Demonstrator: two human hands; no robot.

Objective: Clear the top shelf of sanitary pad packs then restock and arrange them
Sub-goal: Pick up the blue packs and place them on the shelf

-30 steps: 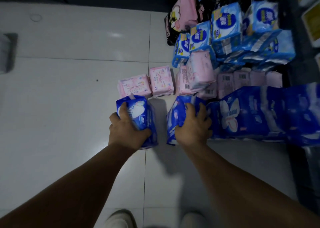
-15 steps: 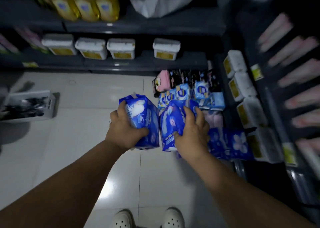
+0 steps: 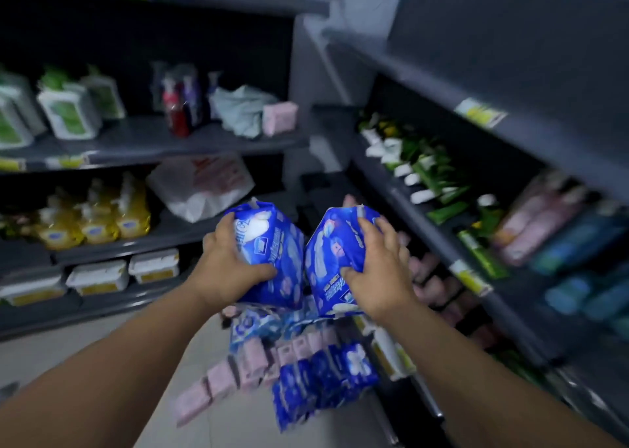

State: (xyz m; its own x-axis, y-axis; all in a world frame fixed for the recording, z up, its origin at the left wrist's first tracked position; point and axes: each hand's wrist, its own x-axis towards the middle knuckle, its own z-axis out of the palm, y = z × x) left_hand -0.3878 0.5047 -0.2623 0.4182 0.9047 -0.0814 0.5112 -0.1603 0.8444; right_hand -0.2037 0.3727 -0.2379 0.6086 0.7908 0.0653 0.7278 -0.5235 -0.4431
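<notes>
My left hand [image 3: 228, 266] grips a dark blue sanitary pad pack [image 3: 275, 257], held up at chest height. Beside it, my right hand [image 3: 377, 270] grips a second dark blue pack [image 3: 335, 243]. The two packs nearly touch. Below them on the floor lie several more dark blue packs [image 3: 323, 379], pink packs [image 3: 221, 379] and light blue packs [image 3: 252, 325]. The grey top shelf [image 3: 442, 83] on the right runs above my hands, and its visible part is bare. The view is blurred.
Left shelving holds white-green refill packs [image 3: 68, 114], bottles [image 3: 177, 107], a pink pack [image 3: 279, 117], yellow pouches [image 3: 95, 219], a plastic bag [image 3: 200, 185] and white tubs [image 3: 98, 277]. Right shelves carry green tubes [image 3: 429, 172] and pink and blue packs [image 3: 561, 233].
Both hands lifted their blue packs from the floor pile to chest height. The view swung up from the floor to the shelves.
</notes>
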